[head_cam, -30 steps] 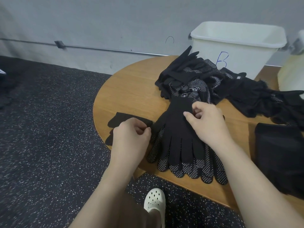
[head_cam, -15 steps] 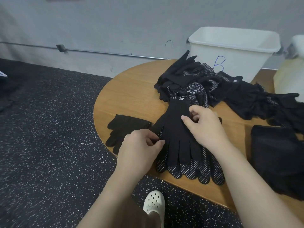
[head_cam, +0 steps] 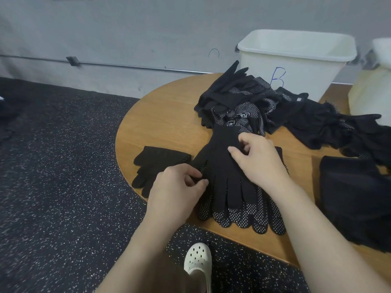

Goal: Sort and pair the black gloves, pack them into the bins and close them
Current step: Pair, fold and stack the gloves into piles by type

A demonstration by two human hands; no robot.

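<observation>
Round wooden table [head_cam: 160,121] on dark speckled floor [head_cam: 63,187], grey wall behind. White bin [head_cam: 296,66] at far edge, blue "B" handwritten on side. Plain black glove [head_cam: 224,166] atop dotted glove stack [head_cam: 243,216], near edge; long axis near-far, fingertips toward viewer. Left hand [head_cam: 177,191] pinches its thumb side; right hand [head_cam: 258,161] pinches its palm fabric. Loose glove pile [head_cam: 237,98] before bin.

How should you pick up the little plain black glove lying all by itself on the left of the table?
Probably by its cuff. The plain glove lies flat, cuff toward the table's middle, fingers hanging past the table edge. The cuff is the wide, sturdy end, so pinch it from above. The left hand is nearest, beside it.
</observation>
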